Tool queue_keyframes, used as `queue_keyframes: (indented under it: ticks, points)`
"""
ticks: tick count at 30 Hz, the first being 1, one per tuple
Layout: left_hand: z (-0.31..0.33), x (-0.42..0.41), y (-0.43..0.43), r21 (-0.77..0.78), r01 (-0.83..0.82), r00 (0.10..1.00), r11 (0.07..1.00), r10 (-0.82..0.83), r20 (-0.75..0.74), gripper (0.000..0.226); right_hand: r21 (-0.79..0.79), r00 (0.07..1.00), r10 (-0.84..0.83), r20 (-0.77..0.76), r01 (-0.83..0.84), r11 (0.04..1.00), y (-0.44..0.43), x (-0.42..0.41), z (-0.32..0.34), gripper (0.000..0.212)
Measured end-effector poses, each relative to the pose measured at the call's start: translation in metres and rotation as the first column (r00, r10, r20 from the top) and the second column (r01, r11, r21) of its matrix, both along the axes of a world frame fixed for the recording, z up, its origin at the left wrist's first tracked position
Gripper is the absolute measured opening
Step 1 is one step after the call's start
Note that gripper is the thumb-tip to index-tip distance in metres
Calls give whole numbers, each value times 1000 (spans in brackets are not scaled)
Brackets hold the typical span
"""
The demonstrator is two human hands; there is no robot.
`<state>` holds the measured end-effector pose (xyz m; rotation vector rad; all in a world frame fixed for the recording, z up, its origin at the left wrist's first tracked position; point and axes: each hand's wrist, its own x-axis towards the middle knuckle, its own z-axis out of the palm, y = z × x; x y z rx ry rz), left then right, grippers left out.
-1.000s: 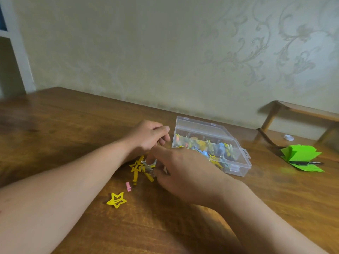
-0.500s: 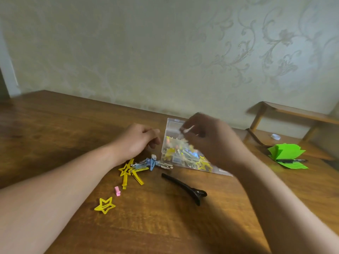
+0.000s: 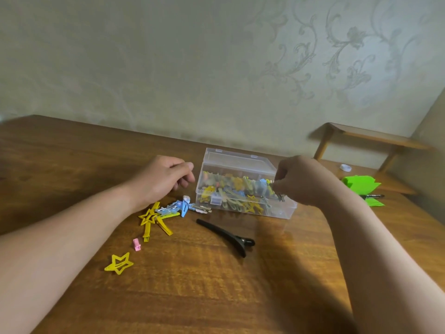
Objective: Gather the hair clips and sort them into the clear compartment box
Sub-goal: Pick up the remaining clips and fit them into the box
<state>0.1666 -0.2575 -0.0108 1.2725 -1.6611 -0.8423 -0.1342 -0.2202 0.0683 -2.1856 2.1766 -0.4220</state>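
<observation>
The clear compartment box (image 3: 240, 162) stands open in the middle of the wooden table, holding several coloured hair clips. My right hand (image 3: 303, 182) hovers over the box's right end and pinches a small metal clip (image 3: 280, 196) above a compartment. My left hand (image 3: 163, 179) rests on the table just left of the box, fingers loosely curled, holding nothing. Below it lies a pile of yellow and blue clips (image 3: 166, 213). A long black clip (image 3: 226, 236), a tiny pink clip (image 3: 136, 244) and a yellow star clip (image 3: 119, 263) lie apart on the table.
Green folded paper (image 3: 361, 185) with a black pen (image 3: 372, 196) sits at the right. A low wooden shelf (image 3: 375, 138) stands against the patterned wall, with a small white object (image 3: 345, 168) under it. The table's (image 3: 216, 297) near part is bare wood.
My right hand lifted off the clip pile, carried a small clip to the box and moved to its right end. The black clip came into view. My left hand stayed put.
</observation>
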Motion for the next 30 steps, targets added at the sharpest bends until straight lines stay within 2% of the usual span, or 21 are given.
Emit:
queue_keyframes:
  ticks: [11,19,22,25,27,29,30]
  points:
    - [0,0,0,10,-2,1000,1000,2,12,36,27,978,-14,-207,20,999,-1,11,-8,10]
    - [1,1,1,18,2,999,1000,-3,50,37,17,982,-33,-186,37,999,-2,9,-9,13]
    - [1,1,1,18,5,998,1000,-6,66,37,-81,983,-24,-184,9,997,-1,12,-8,14]
    - [2,-1,2,15,4,997,1000,-5,82,38,-218,991,100,-89,-118,969,7,26,-1,19]
    - [1,-1,1,12,9,997,1000,-10,81,39,-234,969,246,-16,-243,941,16,43,4,16]
    - [-1,0,-1,9,20,998,1000,-21,65,40,-190,914,404,-41,-404,895,28,60,4,7]
    - [-1,0,-1,4,23,998,1000,-23,63,42,-172,868,486,-99,-496,851,32,68,2,9]
